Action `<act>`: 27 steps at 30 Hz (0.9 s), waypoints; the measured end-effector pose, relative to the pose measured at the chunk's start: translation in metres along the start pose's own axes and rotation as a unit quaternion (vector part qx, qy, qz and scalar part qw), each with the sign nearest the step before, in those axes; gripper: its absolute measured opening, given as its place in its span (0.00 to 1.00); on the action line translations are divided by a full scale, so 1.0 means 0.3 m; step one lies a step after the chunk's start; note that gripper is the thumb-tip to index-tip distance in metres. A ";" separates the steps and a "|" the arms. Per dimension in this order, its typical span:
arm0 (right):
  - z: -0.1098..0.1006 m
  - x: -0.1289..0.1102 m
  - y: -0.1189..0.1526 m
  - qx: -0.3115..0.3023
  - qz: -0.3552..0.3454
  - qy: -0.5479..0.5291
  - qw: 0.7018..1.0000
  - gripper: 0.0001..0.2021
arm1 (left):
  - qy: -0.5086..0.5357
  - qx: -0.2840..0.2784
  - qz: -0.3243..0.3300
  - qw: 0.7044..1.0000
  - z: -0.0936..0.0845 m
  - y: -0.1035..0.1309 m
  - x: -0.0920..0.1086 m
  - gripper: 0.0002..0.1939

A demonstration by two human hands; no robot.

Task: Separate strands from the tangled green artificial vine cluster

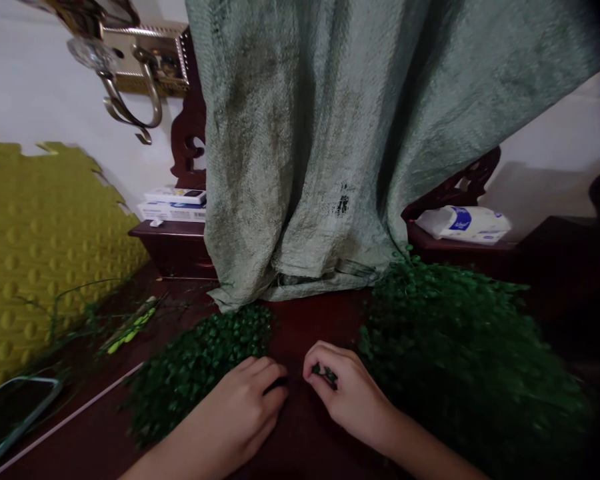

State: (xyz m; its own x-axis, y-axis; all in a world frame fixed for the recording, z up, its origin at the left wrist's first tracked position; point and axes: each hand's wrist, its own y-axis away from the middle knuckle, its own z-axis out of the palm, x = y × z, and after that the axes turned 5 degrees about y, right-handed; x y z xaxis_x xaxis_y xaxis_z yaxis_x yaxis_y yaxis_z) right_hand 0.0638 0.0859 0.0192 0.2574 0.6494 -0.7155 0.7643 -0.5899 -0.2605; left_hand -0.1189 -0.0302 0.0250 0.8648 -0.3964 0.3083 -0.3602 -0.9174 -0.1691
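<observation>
My right hand [347, 390] is curled with its thumb and forefinger meeting around some dark green leafy bits [325, 375]. It hovers over the dark red tabletop [307, 327], just left of a big heap of small-leaved greenery [460, 347]. Opposite it, my left hand [250, 400] has its fingers bent and closed, facing the right hand across a small gap. Whatever those left fingers hold, if anything, is hidden. Beside and behind the left hand lies a smaller heap of the same greenery [195, 367].
A grey-green woven sack [340, 133] hangs at the back. Boxes [175, 205] sit on a ledge to its left, a tissue pack [470, 224] to its right. Loose stems with lime-green pieces [133, 331], a thin pink stick [75, 417] and a yellow foam mat [45, 247] are at left.
</observation>
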 end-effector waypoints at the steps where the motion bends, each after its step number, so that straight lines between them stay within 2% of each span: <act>1: 0.004 0.001 0.001 0.007 0.005 -0.010 1.000 0.12 | 0.000 -0.001 -0.001 1.000 0.000 0.000 0.000 0.11; 6: 0.026 0.019 0.000 0.034 0.010 -0.065 0.997 0.14 | 0.002 -0.004 0.000 1.000 -0.001 -0.002 0.000 0.11; 12: 0.029 0.035 -0.016 0.052 0.008 -0.026 0.998 0.13 | -0.001 0.007 0.003 1.000 0.004 -0.001 -0.001 0.11; 16: 0.022 0.022 -0.013 0.044 -0.022 -0.021 0.999 0.12 | 0.002 0.005 -0.005 1.000 0.005 -0.003 0.001 0.11; 20: 0.014 0.021 -0.014 0.063 -0.045 -0.014 0.997 0.14 | 0.008 0.008 -0.006 1.000 0.000 -0.003 0.003 0.10; 27: 0.012 0.042 -0.024 0.086 -0.026 0.007 0.996 0.11 | -0.001 0.053 0.018 0.998 0.009 -0.007 0.014 0.14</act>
State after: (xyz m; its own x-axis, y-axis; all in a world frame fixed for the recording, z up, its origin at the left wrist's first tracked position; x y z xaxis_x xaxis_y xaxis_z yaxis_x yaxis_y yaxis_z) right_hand 0.0594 0.0966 0.0096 0.2292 0.6865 -0.6900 0.6637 -0.6288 -0.4051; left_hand -0.1134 -0.0299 0.0241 0.8531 -0.4281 0.2983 -0.3511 -0.8939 -0.2787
